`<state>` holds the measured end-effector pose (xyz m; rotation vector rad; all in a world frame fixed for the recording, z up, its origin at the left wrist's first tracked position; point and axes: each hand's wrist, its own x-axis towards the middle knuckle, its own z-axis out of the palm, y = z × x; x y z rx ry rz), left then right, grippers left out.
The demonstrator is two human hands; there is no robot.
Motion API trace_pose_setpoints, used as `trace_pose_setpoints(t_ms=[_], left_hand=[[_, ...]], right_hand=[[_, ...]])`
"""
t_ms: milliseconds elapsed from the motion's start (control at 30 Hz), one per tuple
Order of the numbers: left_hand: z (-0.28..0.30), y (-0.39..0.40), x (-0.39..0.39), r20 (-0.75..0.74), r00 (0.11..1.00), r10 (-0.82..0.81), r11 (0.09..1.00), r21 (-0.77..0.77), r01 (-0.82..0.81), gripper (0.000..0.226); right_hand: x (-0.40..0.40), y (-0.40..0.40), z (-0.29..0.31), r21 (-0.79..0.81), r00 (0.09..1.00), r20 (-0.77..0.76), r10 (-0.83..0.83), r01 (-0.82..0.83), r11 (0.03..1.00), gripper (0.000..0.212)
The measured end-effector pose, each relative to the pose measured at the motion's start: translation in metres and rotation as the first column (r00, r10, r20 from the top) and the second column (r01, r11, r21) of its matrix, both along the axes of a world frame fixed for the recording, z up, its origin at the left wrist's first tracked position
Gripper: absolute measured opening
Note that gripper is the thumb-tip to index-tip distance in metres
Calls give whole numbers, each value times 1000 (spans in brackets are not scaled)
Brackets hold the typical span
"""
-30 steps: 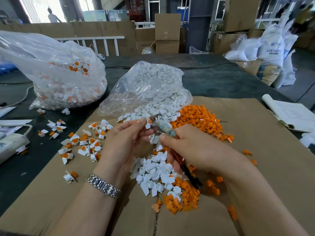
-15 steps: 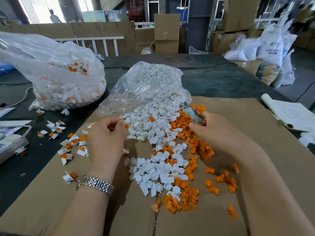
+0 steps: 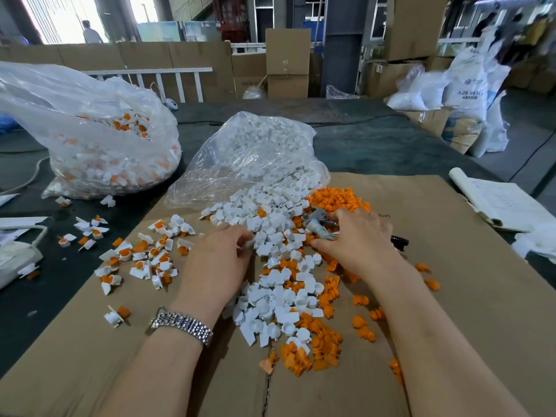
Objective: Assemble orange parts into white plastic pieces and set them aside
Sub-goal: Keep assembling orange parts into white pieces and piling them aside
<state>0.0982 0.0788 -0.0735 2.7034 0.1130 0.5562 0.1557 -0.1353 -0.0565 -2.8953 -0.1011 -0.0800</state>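
Loose white plastic pieces point(image 3: 272, 219) spill from a clear bag onto the cardboard, and more lie nearer me point(image 3: 275, 310). Orange parts point(image 3: 335, 200) are heaped to their right, with another cluster point(image 3: 316, 349) near the front. Assembled white-and-orange pieces point(image 3: 141, 255) lie scattered at the left. My left hand point(image 3: 218, 258) rests at the edge of the white pile, fingertips pinched on a white piece. My right hand point(image 3: 359, 240) grips small pliers point(image 3: 317, 222) over the orange parts; their black handle tip point(image 3: 400, 240) sticks out on the right.
A clear bag of assembled pieces point(image 3: 90, 145) stands at the back left, and a bag of white pieces point(image 3: 255, 152) lies behind the pile. A brown cardboard sheet point(image 3: 466, 296) covers the dark table. Papers point(image 3: 505, 203) lie at the right; a white device point(image 3: 15, 257) sits at the left.
The hands, joined at the pliers a second ago, separated. My left hand swung left to the assembled pieces, then back right to the white pile. My right hand carried the pliers to the orange heap.
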Motion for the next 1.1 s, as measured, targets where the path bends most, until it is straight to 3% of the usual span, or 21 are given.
trace_pose_setpoints(t_ms=[67,200,300,400,533,667,1000,1033,1100], left_hand=[[-1,0,0,11,1000,4,1000,-23,-4,7],[1,2,-3,64,996,64,993,-108,-57,8],[4,1,-4,88,989,120,965,-243,-95,17],[7,-1,-4,61,989,134,931,-351,-104,19],[10,-2,-3,27,995,97,860,-506,-70,17],[14,-3,-7,-12,999,39,725,-687,-37,11],[19,-1,-9,-41,990,-136,288,-958,0,14],[19,0,-8,-35,987,-158,236,-972,3,16],[20,1,-7,-12,978,-206,113,-993,12,28]], right_hand=[[0,-1,0,54,999,-49,13,-11,998,68],[-2,-4,3,117,999,-49,21,-15,993,62],[-6,-7,14,133,995,75,65,-75,988,32],[-12,-8,20,100,976,51,210,-214,972,5],[-18,-3,17,-106,963,41,268,-262,959,19],[-19,6,12,-232,962,84,259,-234,944,25],[-19,15,8,-236,948,185,257,-211,949,17],[-17,14,8,-218,942,208,264,-218,951,15],[-16,13,11,-36,943,231,240,-239,970,16]])
